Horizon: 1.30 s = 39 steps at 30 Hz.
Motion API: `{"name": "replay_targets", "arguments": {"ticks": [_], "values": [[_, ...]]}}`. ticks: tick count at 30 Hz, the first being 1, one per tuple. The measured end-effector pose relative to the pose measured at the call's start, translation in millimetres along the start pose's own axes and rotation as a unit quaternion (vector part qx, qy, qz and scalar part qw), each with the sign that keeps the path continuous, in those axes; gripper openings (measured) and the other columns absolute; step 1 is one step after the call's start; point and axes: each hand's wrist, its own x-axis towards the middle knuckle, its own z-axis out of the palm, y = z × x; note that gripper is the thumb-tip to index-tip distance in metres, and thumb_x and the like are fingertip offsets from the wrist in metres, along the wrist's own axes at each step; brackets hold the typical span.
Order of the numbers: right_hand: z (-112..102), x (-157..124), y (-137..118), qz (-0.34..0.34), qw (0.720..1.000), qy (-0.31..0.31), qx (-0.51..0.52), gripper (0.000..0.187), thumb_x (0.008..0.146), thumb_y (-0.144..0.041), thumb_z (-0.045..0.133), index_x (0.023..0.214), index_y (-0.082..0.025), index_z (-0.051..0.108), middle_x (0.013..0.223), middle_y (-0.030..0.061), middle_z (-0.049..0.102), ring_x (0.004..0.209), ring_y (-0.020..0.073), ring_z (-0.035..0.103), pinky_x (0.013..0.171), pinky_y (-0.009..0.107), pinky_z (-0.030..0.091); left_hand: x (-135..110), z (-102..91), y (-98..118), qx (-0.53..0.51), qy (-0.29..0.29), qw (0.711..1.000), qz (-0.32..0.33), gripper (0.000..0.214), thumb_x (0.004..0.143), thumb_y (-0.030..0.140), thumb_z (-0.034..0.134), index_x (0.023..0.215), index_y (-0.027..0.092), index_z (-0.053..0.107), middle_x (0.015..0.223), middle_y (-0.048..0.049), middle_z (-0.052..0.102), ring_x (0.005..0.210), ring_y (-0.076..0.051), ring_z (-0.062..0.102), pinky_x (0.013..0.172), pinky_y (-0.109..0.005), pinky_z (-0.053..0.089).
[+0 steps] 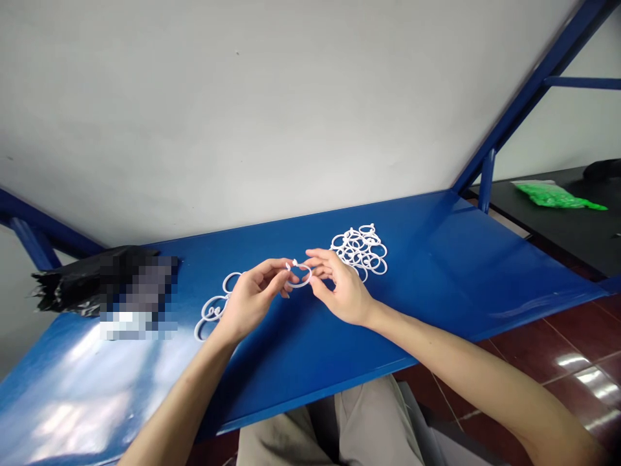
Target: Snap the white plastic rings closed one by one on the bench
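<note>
Holding one white ring point(299, 285) above a blue worktop point(436, 259), pinched on its left side by the fingers of the left hand point(252, 294) and on its right side by those of the right hand point(344, 288). Showing an overlapping cluster of rings point(359, 249) just beyond the right hand, a smaller group of rings point(216, 311) beside the left hand, and black plastic point(72, 285) farther left.

The bare left forearm point(187, 382) and right forearm point(446, 353) slant inward from either side, the left grip point(252, 294) and right grip point(345, 291) facing each other, near but apart, fingers point(321, 255) bent, thumbs point(276, 283) pointed toward one another.
</note>
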Motion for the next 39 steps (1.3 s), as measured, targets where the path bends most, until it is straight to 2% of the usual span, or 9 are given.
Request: {"name": "replay_targets", "arguments": {"ticks": [3,8,15,21,28,31,35,37,39], "values": [[3,1,3,0.068,0.997,-0.001,0.039,0.027,0.097,-0.029,0.06,0.123,-0.023,0.058,0.099,0.0037,0.076,0.087,0.0175,0.076,0.082,0.034,0.063,0,4.3,-1,0.001,0.017,1.0,0.008,0.042,0.091,0.052,0.061,0.112,0.015,0.067,0.084,-0.0044,0.074,0.071,-0.017,0.067,0.072,-0.033,0.059],[5,-1,6,0.066,0.998,0.01,0.022,0.014,0.099,-0.03,0.059,0.109,-0.023,0.066,0.088,0.0007,0.076,0.074,0.0151,0.074,0.071,0.029,0.062,-1,9.7,-4,0.026,0.029,0.999,0.009,0.046,0.089,0.052,0.063,0.115,0.015,0.073,0.082,-0.0042,0.076,0.068,-0.017,0.067,0.072,-0.033,0.06],[-1,-6,5,-0.041,0.993,-0.001,-0.109,0.019,0.104,-0.025,0.051,0.102,-0.023,0.07,0.09,0.0032,0.076,0.08,0.0171,0.074,0.075,0.03,0.059,-6,17.2,-8,0.038,0.023,0.998,0.053,0.035,0.089,0.05,0.064,0.088,0.02,0.081,0.082,-0.0048,0.078,0.064,-0.017,0.065,0.072,-0.033,0.06],[-2,-12,14,-0.161,0.948,-0.031,-0.271,0.028,0.105,-0.017,0.042,0.114,-0.019,0.069,0.092,0.0086,0.074,0.084,0.0203,0.071,0.076,0.034,0.059,-4,16.1,-21,0.054,-0.001,0.994,0.098,0.033,0.094,0.043,0.06,0.112,0.022,0.078,0.08,-0.0037,0.076,0.064,-0.015,0.064,0.069,-0.03,0.057],[-5,-4,15,-0.183,0.912,-0.073,-0.36,0.031,0.105,-0.015,0.041,0.117,-0.019,0.069,0.096,0.0078,0.075,0.086,0.0199,0.07,0.073,0.032,0.058,-1,19.3,-20,0.191,-0.015,0.973,0.13,0.039,0.1,0.038,0.048,0.129,0.021,0.069,0.092,-0.0058,0.075,0.078,-0.018,0.068,0.078,-0.032,0.056],[-23,10,12,-0.146,0.909,-0.033,-0.388,0.029,0.105,-0.019,0.043,0.113,-0.019,0.071,0.102,0.0096,0.073,0.092,0.0211,0.069,0.078,0.033,0.057,4,9.5,-17,0.301,0.013,0.94,0.157,0.046,0.099,0.036,0.047,0.142,0.022,0.058,0.111,-0.0091,0.073,0.099,-0.024,0.067,0.094,-0.041,0.053],[-73,22,21,-0.003,0.874,0.104,-0.474,0.024,0.102,-0.025,0.052,0.102,-0.02,0.075,0.099,0.0113,0.07,0.094,0.0257,0.065,0.082,0.039,0.055,9,-22.3,-24,0.509,0.077,0.85,0.111,0.047,0.093,0.022,0.042,0.135,0.015,0.064,0.127,-0.0184,0.065,0.115,-0.035,0.058,0.098,-0.053,0.049],[-99,22,30,0.085,0.859,0.108,-0.494,0.022,0.098,-0.024,0.055,0.1,-0.019,0.076,0.094,0.011,0.069,0.09,0.0257,0.065,0.08,0.039,0.054,10,-37.8,-28,0.571,0.057,0.817,0.056,0.046,0.089,0.021,0.044,0.128,0.017,0.068,0.126,-0.0183,0.066,0.114,-0.038,0.058,0.093,-0.054,0.049],[-118,21,37,0.152,0.865,0.087,-0.47,0.019,0.094,-0.02,0.058,0.103,-0.019,0.075,0.093,0.0077,0.071,0.081,0.0214,0.066,0.076,0.035,0.053,10,-47.9,-32,0.597,0.025,0.802,0.023,0.044,0.089,0.021,0.044,0.124,0.02,0.07,0.12,-0.0163,0.068,0.11,-0.036,0.059,0.091,-0.052,0.049]]}}
